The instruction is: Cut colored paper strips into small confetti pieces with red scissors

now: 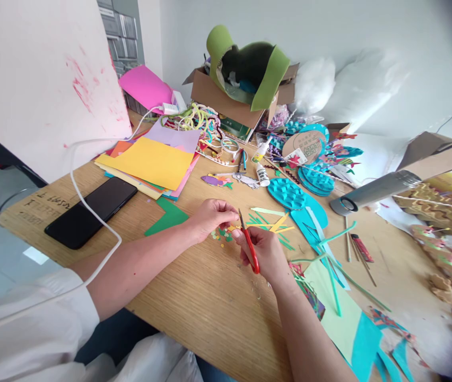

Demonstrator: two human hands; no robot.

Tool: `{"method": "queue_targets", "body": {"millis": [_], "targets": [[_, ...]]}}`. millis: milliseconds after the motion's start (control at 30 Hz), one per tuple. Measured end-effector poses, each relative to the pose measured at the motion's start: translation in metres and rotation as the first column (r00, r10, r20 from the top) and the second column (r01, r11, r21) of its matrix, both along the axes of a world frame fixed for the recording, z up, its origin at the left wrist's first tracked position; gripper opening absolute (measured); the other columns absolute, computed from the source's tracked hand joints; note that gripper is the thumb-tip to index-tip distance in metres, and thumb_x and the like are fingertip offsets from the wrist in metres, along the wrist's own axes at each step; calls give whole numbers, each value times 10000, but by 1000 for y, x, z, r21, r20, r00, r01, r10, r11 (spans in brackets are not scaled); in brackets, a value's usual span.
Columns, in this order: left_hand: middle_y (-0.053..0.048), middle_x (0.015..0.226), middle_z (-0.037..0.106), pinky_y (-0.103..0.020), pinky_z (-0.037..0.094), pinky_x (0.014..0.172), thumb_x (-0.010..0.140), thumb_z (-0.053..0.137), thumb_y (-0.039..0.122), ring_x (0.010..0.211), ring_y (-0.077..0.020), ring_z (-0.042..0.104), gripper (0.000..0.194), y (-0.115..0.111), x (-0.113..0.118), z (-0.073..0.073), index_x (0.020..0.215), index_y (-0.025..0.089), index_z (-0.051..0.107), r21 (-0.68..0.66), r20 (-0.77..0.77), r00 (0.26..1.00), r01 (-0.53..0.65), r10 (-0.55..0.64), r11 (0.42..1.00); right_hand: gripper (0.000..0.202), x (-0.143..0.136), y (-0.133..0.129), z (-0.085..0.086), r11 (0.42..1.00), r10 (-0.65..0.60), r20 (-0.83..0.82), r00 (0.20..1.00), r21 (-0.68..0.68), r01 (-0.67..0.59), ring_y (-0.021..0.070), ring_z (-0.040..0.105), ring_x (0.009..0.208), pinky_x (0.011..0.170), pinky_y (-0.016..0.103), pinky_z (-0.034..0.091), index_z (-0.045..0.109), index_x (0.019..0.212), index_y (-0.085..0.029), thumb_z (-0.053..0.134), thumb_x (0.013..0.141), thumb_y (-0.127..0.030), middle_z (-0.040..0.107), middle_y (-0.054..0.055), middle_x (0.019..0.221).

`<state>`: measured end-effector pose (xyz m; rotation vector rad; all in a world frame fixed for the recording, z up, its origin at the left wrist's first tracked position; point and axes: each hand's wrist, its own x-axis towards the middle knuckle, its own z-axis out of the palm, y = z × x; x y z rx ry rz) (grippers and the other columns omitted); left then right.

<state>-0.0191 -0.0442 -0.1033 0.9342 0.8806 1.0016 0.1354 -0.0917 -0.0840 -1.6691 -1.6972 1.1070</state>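
Note:
My right hand (pixel 263 249) is closed round the red handles of a pair of scissors (pixel 250 245), whose blades point up and away from me. Just left of the blades, my left hand (pixel 214 218) has thumb and fingertips pinched together; what they hold is too small to make out. Under my hands lie small green and yellow paper bits (pixel 221 234). Thin green and yellow paper strips (pixel 276 225) are scattered beyond the scissors. A green sheet of paper (pixel 166 216) with a cut-out corner lies beside my left wrist.
A black phone (pixel 90 212) lies at left, a white cable (pixel 75 178) looping over it. Coloured paper sheets (pixel 154 159) are stacked behind. Glue bottles (pixel 262 175), blue foam pieces (pixel 287 194), a grey cylinder (pixel 375 192) and a cardboard box (pixel 218 98) stand or lie further off.

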Motion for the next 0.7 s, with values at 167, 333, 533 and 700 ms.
{"method": "queue_targets", "body": {"millis": [167, 333, 533, 700], "targets": [[15, 505, 539, -215, 341, 495, 637, 687, 222, 480, -72, 480, 120, 1, 0, -2, 654, 119, 628, -7, 20, 1000, 9, -9, 1000, 515, 1, 0, 0, 1000, 8, 7, 1000, 4, -8, 140, 535, 332, 343, 204, 338, 500, 566, -189, 630, 748, -653, 568, 8, 412], [14, 497, 541, -214, 338, 494, 641, 698, 219, 473, -72, 478, 125, 2, -1, -2, 657, 112, 636, -8, 2, 1000, 11, -11, 1000, 502, 2, 0, 1, 1000, 17, 7, 1000, 7, -17, 139, 542, 337, 348, 203, 342, 507, 574, -187, 632, 758, -638, 573, 7, 417], [15, 489, 546, -207, 339, 481, 631, 686, 209, 463, -72, 481, 110, 2, -1, 0, 649, 113, 635, -18, 2, 1000, 8, -8, 1000, 496, 4, 1, -1, 1000, 11, 20, 1000, 17, -12, 125, 520, 328, 347, 194, 318, 504, 563, -182, 652, 749, -618, 553, -4, 405], [7, 498, 551, -204, 338, 486, 665, 673, 227, 469, -74, 492, 119, 3, -2, -3, 654, 113, 642, -31, 31, 999, 17, -16, 999, 503, 4, 1, -3, 1000, 5, 15, 1000, 27, -5, 119, 503, 322, 348, 193, 309, 480, 546, -185, 658, 742, -612, 544, -3, 399]]}}
